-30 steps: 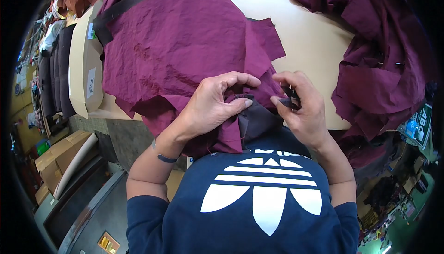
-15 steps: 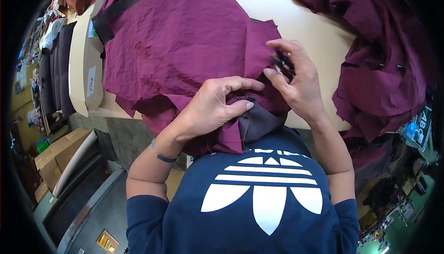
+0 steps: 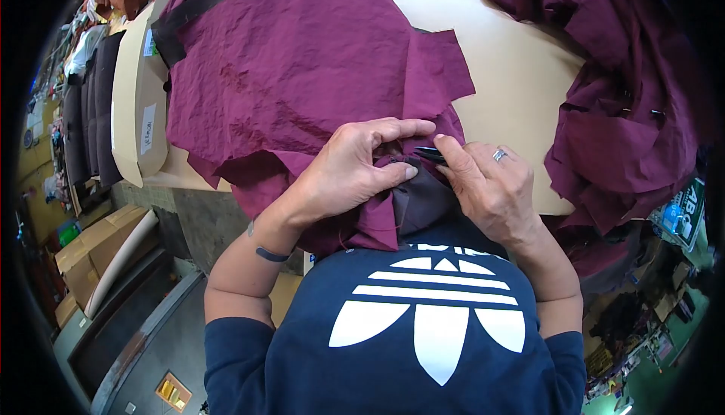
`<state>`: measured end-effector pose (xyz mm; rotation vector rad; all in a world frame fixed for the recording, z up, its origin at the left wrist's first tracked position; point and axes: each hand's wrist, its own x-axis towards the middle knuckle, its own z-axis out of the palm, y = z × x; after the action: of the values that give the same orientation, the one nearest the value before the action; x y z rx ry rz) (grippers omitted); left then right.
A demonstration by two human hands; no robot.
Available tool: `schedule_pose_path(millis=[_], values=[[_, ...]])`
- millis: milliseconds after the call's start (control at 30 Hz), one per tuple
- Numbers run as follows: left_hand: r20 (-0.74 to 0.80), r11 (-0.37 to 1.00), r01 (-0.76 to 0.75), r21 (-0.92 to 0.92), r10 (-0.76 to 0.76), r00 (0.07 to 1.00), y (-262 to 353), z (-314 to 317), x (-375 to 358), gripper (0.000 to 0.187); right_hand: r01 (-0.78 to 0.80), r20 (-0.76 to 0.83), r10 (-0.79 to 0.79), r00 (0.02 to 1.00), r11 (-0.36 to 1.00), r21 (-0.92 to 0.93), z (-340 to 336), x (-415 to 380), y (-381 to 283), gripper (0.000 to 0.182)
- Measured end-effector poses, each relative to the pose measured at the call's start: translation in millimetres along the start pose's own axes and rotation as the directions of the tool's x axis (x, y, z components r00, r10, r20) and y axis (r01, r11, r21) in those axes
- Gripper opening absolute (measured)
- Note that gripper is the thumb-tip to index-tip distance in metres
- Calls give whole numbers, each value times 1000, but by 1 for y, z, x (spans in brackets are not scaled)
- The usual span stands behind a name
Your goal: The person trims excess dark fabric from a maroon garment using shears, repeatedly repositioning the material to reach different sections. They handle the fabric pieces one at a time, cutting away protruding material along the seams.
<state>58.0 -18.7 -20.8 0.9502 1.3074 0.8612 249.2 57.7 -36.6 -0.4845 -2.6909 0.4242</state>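
Maroon fabric (image 3: 294, 67) is spread over the table and hangs off its near edge toward my chest. My left hand (image 3: 343, 166) pinches a gathered edge of it between thumb and fingers, where a dark grey fabric piece (image 3: 424, 205) joins the maroon. In my right hand (image 3: 495, 188) is a pair of black thread snips (image 3: 429, 154), mostly covered by the fingers. The tips point left, close to the edge between my left thumb and forefinger.
More maroon fabric (image 3: 612, 143) lies heaped on the pale table (image 3: 506, 113) at the right. A labelled cardboard box (image 3: 140, 113) stands at the left, beside dark folded cloth (image 3: 98, 109). Lower left, another cardboard box (image 3: 106, 245) sits below table level.
My right hand has moved down and left, bringing the snips to the edge beside my left fingers. The fabric's right corner has unfolded outward. My left hand keeps its pinch.
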Motion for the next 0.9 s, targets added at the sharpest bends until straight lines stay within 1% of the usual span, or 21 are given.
schedule_pose_path(millis=[200,300,400,500,700,800,900], values=[[-4,999,-24,28,24,1000,-1,2,-1,46,-4,31,6,999,999,-49,-3,-1,-2,38],[-1,999,-31,42,31,1000,0,2,0,46,1,22,0,1000,998,-62,-2,-2,-2,37],[3,998,-49,36,49,999,-2,3,0,46,7,-2,-7,1000,999,-38,0,0,-4,36],[2,999,-44,32,44,999,-4,3,1,45,76,-93,-86,992,991,-108,9,1,0,33],[2,999,-11,42,10,1000,0,3,1,44,95,-37,-101,994,984,-149,3,1,-4,34],[-1,999,6,32,-6,1000,0,4,1,44,111,-18,-117,993,970,-217,3,1,-5,33],[0,999,-1,53,1,1000,0,4,1,44,121,-33,-133,991,964,-237,4,0,-5,32]])
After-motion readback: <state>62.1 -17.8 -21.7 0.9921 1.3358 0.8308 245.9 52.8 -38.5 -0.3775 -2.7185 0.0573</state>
